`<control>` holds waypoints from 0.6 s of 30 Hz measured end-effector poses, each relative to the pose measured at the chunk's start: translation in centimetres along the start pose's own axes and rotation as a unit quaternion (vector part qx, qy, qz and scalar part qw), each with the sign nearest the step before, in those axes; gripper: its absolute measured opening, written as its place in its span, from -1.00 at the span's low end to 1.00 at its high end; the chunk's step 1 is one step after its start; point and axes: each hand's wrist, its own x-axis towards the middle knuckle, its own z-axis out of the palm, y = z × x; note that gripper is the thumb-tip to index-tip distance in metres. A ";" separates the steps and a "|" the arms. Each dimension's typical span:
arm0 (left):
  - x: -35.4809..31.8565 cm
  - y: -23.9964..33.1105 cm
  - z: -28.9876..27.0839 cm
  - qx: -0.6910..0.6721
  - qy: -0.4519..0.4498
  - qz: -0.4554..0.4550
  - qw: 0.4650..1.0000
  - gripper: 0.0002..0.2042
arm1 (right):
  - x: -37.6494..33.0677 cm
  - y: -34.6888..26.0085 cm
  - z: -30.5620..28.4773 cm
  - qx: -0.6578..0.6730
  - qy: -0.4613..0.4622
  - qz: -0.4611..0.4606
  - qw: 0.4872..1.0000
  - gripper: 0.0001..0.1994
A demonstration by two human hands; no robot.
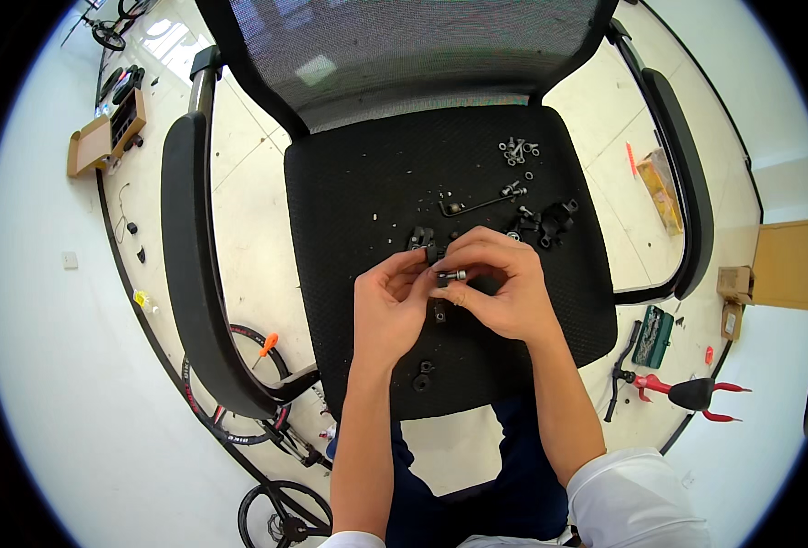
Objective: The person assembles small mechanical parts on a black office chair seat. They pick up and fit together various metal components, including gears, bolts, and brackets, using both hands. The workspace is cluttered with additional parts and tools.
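Note:
My left hand and my right hand meet over the black mesh seat of an office chair. Between their fingertips they pinch a small silver bolt with a black part. A black clamp piece lies just beyond my left fingers. Two small black parts rest on the seat below my hands. Farther back lie a thin hex key, a cluster of black bracket parts and a pile of silver screws and washers.
The chair's armrests flank the seat. On the white floor lie bicycle wheels at the lower left, a cardboard box at the upper left, a green bit case and red-handled tools at the right.

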 end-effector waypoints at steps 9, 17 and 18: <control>-0.1 0.8 0.2 -0.013 0.014 -0.014 1.000 -0.81 | -0.3 0.0 -0.1 0.058 -0.011 -0.003 0.998 -0.75; -0.2 -0.2 0.1 0.043 0.005 0.014 0.999 -0.84 | -0.1 0.1 0.6 -0.098 0.023 -0.085 0.991 -0.82; -0.2 -0.4 0.3 0.058 -0.005 0.024 0.998 -0.85 | -0.1 0.1 0.8 -0.136 0.033 -0.102 0.985 -0.83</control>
